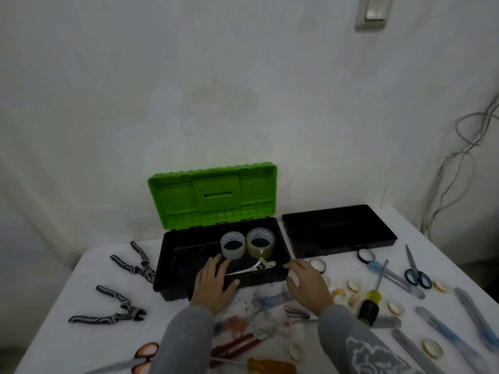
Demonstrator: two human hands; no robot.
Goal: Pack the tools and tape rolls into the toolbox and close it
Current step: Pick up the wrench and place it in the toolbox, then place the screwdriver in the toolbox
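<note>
Your open left hand (213,286) rests on the toolbox (172,282) front; your right hand (307,284) hovers empty beside the wrench (251,268).

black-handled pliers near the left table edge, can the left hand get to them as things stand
Probably yes. The left hand rests open on the toolbox front rim, holding nothing, and the nearer pliers lie in the open on the table to its left, nothing on top or between.

Toolbox (172,276) matt black plastic; lid (213,195) glossy green; wrench (251,268) shiny metal.
</note>
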